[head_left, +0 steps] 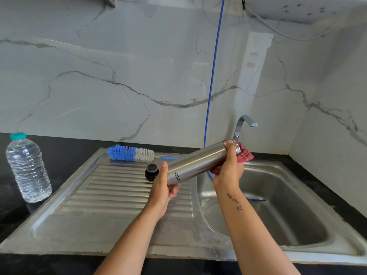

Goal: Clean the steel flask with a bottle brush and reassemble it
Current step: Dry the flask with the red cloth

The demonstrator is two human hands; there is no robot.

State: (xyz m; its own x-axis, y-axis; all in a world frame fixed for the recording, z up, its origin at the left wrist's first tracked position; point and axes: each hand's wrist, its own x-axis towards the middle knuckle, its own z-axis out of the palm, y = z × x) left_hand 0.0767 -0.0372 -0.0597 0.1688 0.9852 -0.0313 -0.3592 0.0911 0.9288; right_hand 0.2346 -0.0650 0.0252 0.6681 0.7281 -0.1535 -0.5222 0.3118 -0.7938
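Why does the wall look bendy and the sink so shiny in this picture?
In the head view, the wide-angle lens curves the counter edge and the wall; daylight glares off the steel flask and the sink rim, and the draining board's ribs catch pale streaks; the picture stays fairly sharp, softening slightly toward the corners.

Black countertop (65, 143) with inset steel sink unit (111, 221). On the drainboard: bottle brush (131, 153) at 12 o'clock, black flask cap (152, 172) just below. Water bottle (27, 167) stood on the counter at 9 o'clock.
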